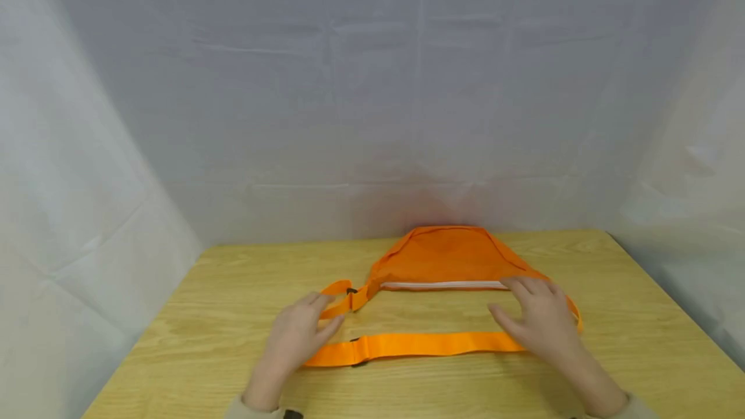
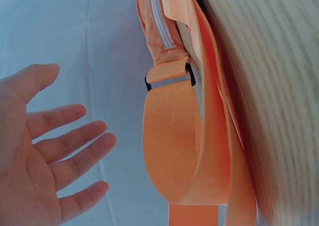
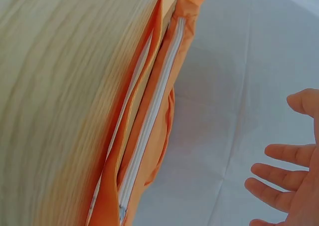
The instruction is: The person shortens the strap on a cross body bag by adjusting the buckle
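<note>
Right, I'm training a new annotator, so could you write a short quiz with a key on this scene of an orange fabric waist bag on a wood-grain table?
1. In the head view, which lies nearer the person: the body of the orange fabric waist bag or the long flat stretch of bright orange webbing strap?
2. What colour is the bag's long, straight zipper? A) black B) white C) green
3. True or false: the bare left hand and the bare right hand both hold nothing.

Key: 1. The strap stretch. 2. B. 3. True.
</note>
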`<state>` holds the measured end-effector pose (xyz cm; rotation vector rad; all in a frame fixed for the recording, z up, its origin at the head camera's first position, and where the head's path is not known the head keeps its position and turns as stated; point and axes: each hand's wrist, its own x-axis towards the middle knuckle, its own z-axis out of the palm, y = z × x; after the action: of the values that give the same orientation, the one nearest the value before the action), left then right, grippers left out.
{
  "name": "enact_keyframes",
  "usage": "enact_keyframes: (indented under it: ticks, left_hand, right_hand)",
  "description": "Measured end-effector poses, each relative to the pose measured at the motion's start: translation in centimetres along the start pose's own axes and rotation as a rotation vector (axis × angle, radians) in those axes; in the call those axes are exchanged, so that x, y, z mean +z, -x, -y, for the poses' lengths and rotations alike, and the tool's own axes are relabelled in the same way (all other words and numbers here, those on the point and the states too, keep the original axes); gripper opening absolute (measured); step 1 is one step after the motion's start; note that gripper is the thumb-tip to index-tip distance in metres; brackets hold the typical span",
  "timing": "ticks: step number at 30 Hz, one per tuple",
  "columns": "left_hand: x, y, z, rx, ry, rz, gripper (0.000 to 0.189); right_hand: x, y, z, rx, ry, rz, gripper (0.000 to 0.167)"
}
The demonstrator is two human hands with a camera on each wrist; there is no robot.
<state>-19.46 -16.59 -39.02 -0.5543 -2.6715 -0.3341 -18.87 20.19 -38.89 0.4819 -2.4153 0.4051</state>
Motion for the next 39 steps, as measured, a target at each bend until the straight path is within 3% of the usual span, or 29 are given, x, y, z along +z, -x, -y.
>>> enact_keyframes:
  ticks: [14, 27, 35, 39]
  left_hand:
    - [0.3, 0.2, -0.2, 0.035, 0.018, 0.039, 0.039]
    - [0.5, 0.5, -0.3, 0.035, 0.053, 0.139, 0.038]
    - [0.5, 0.7, -0.2, 0.074, 0.038, 0.152, 0.038]
    - [0.4, 0.7, -0.2, 0.058, 0.048, 0.199, 0.042]
  right_hand:
    - [1.9, -0.7, 2.2, -0.080, -0.083, 0.070, 0.041]
    - [3.8, -1.2, 4.3, -0.126, -0.226, 0.158, 0.043]
    - [4.4, -1.8, 5.5, -0.174, -0.250, 0.208, 0.045]
    - [4.9, -2.1, 5.9, -0.209, -0.280, 0.229, 0.044]
